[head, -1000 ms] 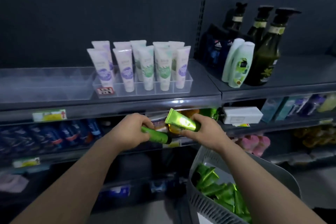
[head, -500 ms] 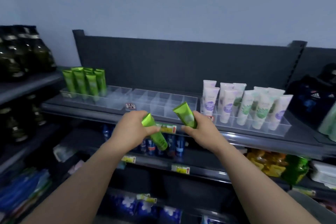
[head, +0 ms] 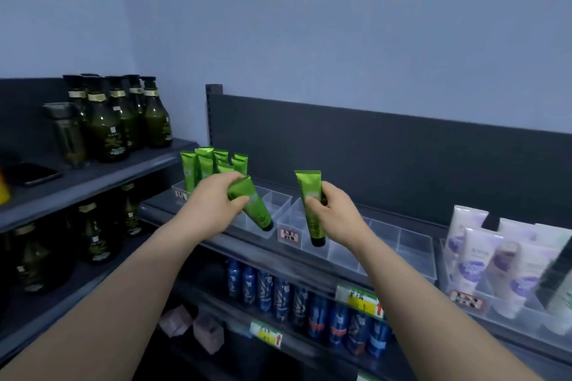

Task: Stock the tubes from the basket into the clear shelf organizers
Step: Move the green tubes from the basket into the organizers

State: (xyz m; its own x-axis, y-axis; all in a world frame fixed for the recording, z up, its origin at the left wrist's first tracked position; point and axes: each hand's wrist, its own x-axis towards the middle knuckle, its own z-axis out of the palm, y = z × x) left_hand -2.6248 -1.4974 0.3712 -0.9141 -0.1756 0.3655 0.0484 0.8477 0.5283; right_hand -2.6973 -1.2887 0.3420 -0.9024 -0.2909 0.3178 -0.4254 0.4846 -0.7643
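My left hand (head: 213,204) grips a green tube (head: 255,206), tilted with its black cap down over a compartment of the left clear organizer (head: 280,199). My right hand (head: 332,213) holds a second green tube (head: 311,210) nearly upright, cap down, above the front of the middle clear organizer (head: 411,244). Several green tubes (head: 213,165) stand in the left organizer's far end, just behind my left hand. The basket is out of view.
White and purple tubes (head: 507,260) fill an organizer at the right. Dark green pump bottles (head: 117,120) and a phone (head: 34,173) sit on the left shelf unit. Blue cans (head: 306,303) line the shelf below, behind price tags (head: 359,300).
The view has swung left and closer to the top shelf. Both hands have risen from below the shelf edge to above the clear organizers, and the tubes now point cap down.
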